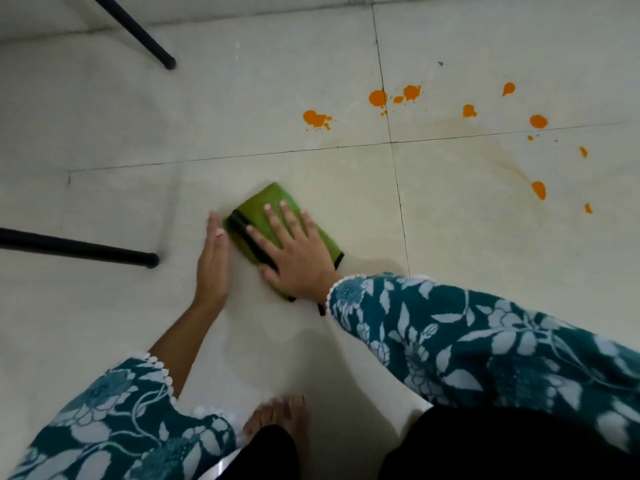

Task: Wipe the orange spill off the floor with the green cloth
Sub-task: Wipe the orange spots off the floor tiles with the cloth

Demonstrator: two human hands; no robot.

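Observation:
A folded green cloth with black edging lies flat on the pale tiled floor. My right hand presses on top of it, palm down with fingers spread. My left hand rests edge-on on the floor, fingertips touching the cloth's left end, holding nothing. Several orange spill blots dot the floor far right of the cloth, from one blot at upper centre to another at the right. A faint yellowish smear runs between them.
Two black furniture legs stand on the floor: one at the upper left, one at the left edge near my left hand. My bare foot is at the bottom centre. Dark tile joints cross the floor.

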